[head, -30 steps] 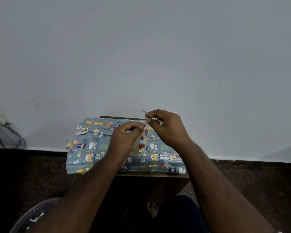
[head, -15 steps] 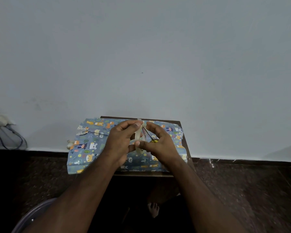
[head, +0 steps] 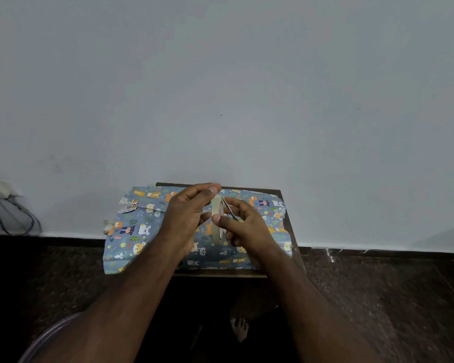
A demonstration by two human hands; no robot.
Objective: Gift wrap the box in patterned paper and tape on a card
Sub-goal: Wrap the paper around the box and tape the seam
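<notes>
Head view. I see my left hand (head: pixel 188 218) with fingers curled round the tape roll (head: pixel 218 221), which stands on edge above the middle of the wrapped box (head: pixel 147 224). My right hand (head: pixel 247 226) pinches the roll's near rim with the thumb while its other fingers hold a thin metal blade, apparently small scissors (head: pixel 230 212), laid against the roll's right face. The box, already covered in patterned paper, rests on a small dark table (head: pixel 286 195) against the wall (head: pixel 220 87); I can find no card in view.

Risks, as I judge them. The blade tip sits touching or just beside my fingers, so a slip while cutting could nick skin. A freed strip may fold back and stick to itself, because both hands are crowded on the roll. The paper's left end overhangs the table edge, and a tug from stuck tape could crease or tear it.

Materials and shapes. The tape is a narrow, pale, translucent ring, glossy and thin. The paper is blue and matte, printed with small cartoon animals, showing one sharp fold line along the far left. The table is flat, rectangular dark wood. The floor (head: pixel 378 297) is dark speckled stone; cables (head: pixel 13 218) hang at far left.
</notes>
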